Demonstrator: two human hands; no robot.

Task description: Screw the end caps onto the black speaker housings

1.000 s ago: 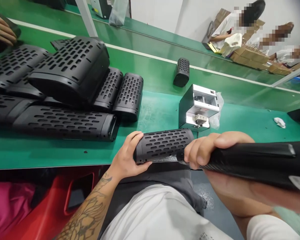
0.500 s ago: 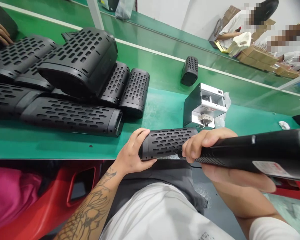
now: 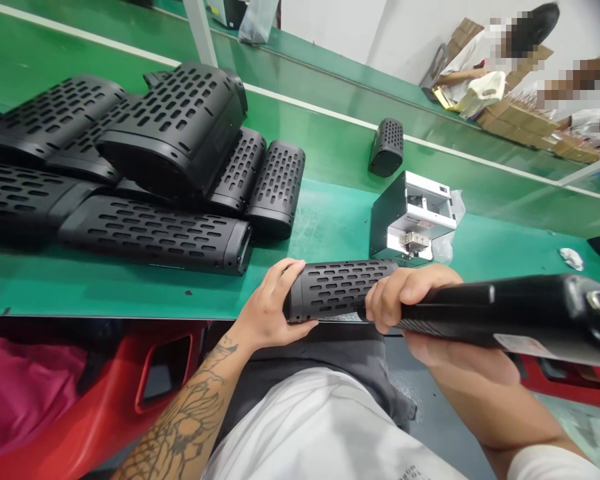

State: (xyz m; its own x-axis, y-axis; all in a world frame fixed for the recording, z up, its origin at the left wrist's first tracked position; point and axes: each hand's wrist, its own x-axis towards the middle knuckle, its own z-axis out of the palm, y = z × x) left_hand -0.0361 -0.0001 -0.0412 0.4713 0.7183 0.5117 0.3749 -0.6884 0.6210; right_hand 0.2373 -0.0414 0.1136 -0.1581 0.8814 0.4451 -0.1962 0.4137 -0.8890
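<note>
Head view: L hand (image 3: 266, 303) closed round near end of slotted black plastic tube housing (image 3: 343, 289), fingers over top, thumb underneath, housing crosswise right at front edge of green worktop (image 3: 130, 293). R hand (image 3: 413, 307) in full fist round black handheld tool (image 3: 495, 308), prob. electric screwdriver, fingers up against far end of housing; tool tip hidden behind fingers, so contact w/ housing can't be told. Housing prob. light, stiff moulded plastic, matte so not too slippery; best hold round mid-barrel, slots giving fingers some purchase; thin bars btwn slots maybe brittle if dropped or squeezed hard. Tool looks heavier, long, overhanging to right of R hand, so prob. nose-light, needing firm fist. Pile of same housings (image 3: 155, 239) on worktop beyond and left of L hand; short housing (image 3: 387, 147) upright well beyond R hand; metal box unit (image 3: 413, 217), prob. screw feeder, just beyond R hand. Vs earlier frames: tool rolled/swung, round metal end now showing at far right, housing barely shifted in L hand, other person's hand at top-left corner now out of view.
</note>
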